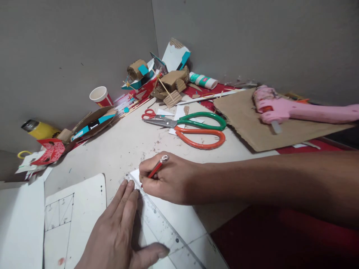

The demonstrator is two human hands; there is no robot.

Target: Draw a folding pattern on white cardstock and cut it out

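My right hand (168, 179) is closed around a red pencil (157, 168), its lower end close to the edge of a clear ruler (159, 220). The ruler lies slantwise over a white sheet (179, 209) at the front of the table. Pressing on the ruler, my left hand (117, 228) has its fingers stretched out flat and its thumb spread aside. Pencil lines cross the sheet near its lower end. Left of my left hand lies a paper (89, 194) with a drawn rectangle, divided by diagonals.
Large scissors (202, 129) with green and orange handles lie beyond my hands, by small red scissors (150, 113). A pink glue gun (297, 112) rests on cardboard (246, 130) at right. Cardboard scraps (171, 82), a paper cup (101, 96) and a yellow bottle (42, 129) line the back.
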